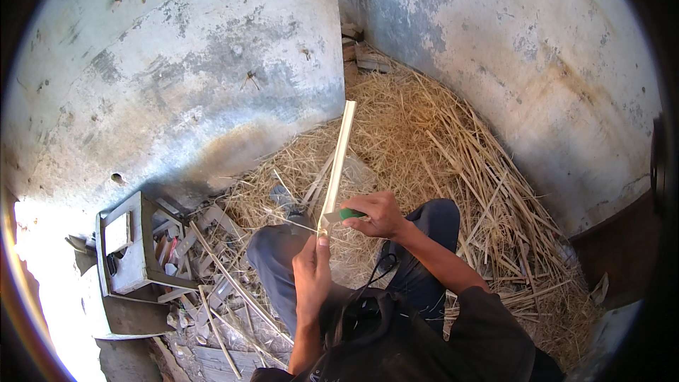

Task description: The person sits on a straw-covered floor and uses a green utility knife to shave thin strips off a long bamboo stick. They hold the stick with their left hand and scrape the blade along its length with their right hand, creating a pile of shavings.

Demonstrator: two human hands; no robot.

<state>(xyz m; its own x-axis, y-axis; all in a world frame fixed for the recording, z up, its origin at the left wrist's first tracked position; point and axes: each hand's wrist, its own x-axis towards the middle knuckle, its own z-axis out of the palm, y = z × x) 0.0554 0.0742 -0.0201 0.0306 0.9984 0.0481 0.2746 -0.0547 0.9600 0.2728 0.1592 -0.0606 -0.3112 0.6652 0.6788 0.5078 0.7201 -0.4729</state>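
Observation:
My left hand (311,274) is closed around the lower end of a long, pale strip of split bamboo or wood (340,155), which points up and away from me. My right hand (380,213) grips a green-handled knife (347,213). Its short, broad blade lies against the strip just above my left thumb. A thin sliver (298,225) sticks out to the left from that spot. Both hands are held above and between my bent knees.
Straw-like shavings (396,120) cover the floor ahead, and a heap of long thin sticks (498,219) lies along the right wall. At left, a worn wooden box (145,247) stands beside scraps and loose sticks (233,283). Stained walls meet in the far corner.

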